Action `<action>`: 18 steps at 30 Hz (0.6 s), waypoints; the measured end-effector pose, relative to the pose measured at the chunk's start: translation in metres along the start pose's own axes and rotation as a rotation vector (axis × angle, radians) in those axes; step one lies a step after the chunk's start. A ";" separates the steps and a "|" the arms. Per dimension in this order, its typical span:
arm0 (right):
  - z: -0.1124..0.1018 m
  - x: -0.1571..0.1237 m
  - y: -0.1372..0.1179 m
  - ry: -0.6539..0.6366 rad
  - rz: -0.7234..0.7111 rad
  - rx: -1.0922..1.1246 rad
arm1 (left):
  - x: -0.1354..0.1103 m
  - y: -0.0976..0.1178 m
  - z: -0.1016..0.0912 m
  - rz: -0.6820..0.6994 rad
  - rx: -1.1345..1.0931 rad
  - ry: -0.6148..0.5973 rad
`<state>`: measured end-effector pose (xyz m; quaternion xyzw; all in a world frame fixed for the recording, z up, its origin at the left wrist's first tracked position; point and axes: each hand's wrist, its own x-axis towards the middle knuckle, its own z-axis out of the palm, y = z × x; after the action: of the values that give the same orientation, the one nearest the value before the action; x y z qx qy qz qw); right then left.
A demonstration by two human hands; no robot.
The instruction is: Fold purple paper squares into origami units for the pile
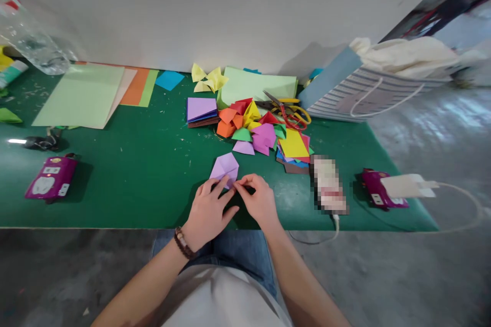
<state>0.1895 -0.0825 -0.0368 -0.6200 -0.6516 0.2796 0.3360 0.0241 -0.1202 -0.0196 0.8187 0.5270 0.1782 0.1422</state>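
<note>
A lilac folded paper point(225, 167) stands at the near middle of the green table mat point(115, 194). My left hand point(209, 209), with a beaded bracelet at its wrist, grips the paper's lower edge. My right hand point(257, 198) pinches the same lower corner between its fingertips. Just beyond the paper lies a heap of colourful folded paper pieces point(249, 127). A stack of coloured paper squares point(293, 145) sits to its right, and a lilac-topped stack point(201, 111) to its left.
Red-handled scissors point(286, 112) lie at the back. Large pale green sheets point(79, 94) cover the far left. A blurred phone point(328, 184) is cabled at the front right, between purple power strips point(51, 178) point(379, 189). A striped paper bag point(368, 94) rests on the right corner.
</note>
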 end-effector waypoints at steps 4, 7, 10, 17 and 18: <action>0.001 0.003 0.002 0.035 -0.010 -0.034 | 0.000 0.004 0.001 -0.017 0.011 0.012; 0.001 0.009 0.003 0.053 -0.005 -0.050 | 0.000 0.005 0.002 -0.015 0.015 0.016; 0.000 0.016 0.003 0.067 0.007 -0.050 | 0.000 0.004 0.002 -0.016 0.012 0.011; -0.001 0.027 0.005 0.096 0.022 -0.042 | 0.000 0.005 0.002 -0.008 0.004 0.015; -0.001 0.028 0.006 0.100 0.022 -0.037 | 0.000 0.005 0.002 -0.010 0.004 0.011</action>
<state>0.1934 -0.0544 -0.0385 -0.6464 -0.6323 0.2398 0.3534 0.0286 -0.1226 -0.0190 0.8155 0.5321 0.1811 0.1384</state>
